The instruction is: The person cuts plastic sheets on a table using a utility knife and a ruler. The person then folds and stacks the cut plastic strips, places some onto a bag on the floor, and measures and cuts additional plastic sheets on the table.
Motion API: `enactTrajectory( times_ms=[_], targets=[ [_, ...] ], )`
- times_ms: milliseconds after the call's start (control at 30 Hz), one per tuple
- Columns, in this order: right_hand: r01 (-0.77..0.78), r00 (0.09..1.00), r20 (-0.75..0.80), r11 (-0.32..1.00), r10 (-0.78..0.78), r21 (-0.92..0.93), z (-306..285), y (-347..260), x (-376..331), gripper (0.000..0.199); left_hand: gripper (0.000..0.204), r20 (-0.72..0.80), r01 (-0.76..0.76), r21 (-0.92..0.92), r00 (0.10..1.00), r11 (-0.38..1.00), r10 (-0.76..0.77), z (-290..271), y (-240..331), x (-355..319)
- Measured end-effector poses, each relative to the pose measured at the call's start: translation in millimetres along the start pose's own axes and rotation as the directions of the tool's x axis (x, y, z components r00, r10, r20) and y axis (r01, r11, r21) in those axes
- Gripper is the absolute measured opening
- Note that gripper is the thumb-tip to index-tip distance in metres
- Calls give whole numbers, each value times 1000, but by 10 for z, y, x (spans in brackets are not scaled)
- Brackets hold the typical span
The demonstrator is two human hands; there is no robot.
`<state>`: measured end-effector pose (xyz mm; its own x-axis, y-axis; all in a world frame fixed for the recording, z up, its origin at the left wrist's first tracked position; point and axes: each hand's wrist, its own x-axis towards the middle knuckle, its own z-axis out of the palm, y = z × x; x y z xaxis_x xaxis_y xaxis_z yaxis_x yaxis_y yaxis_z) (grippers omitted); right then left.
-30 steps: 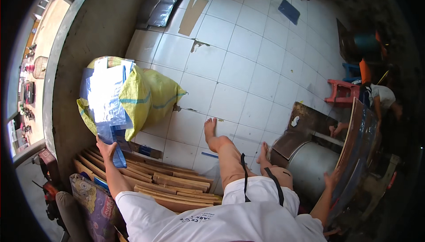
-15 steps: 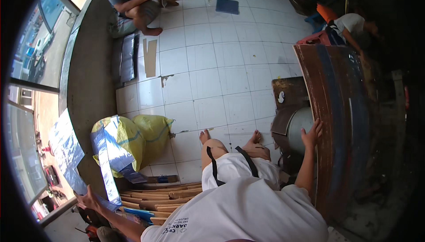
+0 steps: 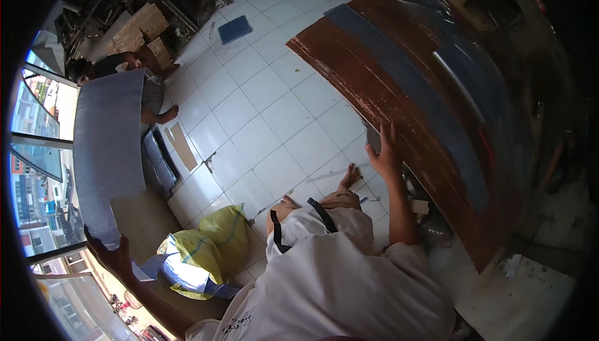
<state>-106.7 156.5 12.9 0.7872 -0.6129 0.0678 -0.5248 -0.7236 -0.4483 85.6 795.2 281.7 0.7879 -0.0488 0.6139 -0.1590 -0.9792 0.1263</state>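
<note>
Two sheets are being handled: left hand (image 3: 117, 255) is gripping the grey sheet (image 3: 103, 154); right hand (image 3: 385, 157), fingers apart, is pressing flat against the brown board (image 3: 399, 91); neither is set down.

Sheet (image 3: 103, 154) at left, board (image 3: 424, 91) at right, sack (image 3: 206, 253) (on floor) between.

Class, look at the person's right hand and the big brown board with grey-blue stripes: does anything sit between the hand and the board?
Nothing visible does. The right hand lies flat against the lower edge of the brown board, palm touching it directly. The left hand grips a separate grey sheet.
</note>
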Motion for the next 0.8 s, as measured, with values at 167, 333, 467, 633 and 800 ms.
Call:
enactTrajectory(
  times_ms=[167,333,467,633,800],
  targets=[
    [130,989,38,958,-144,255,-420,-74,77,66,101,294,-87,-39,951,995,94,471,1945,246],
    [249,948,11,767,-317,591,-1034,-153,685,58,105,455,-319,3,844,948,283,705,3032,258],
    [496,819,-74,639,-569,588,-1568,-749,1201,59,104,469,-383,-11,814,924,343,685,3406,244],
    [682,613,-172,407,-771,608,-1385,-1536,1581,53,101,402,-316,-95,856,944,327,661,3625,265],
    [609,791,-557,414,-254,677,-799,-1513,1319,15,99,409,-215,-75,884,974,227,526,3691,695]
  ],
)
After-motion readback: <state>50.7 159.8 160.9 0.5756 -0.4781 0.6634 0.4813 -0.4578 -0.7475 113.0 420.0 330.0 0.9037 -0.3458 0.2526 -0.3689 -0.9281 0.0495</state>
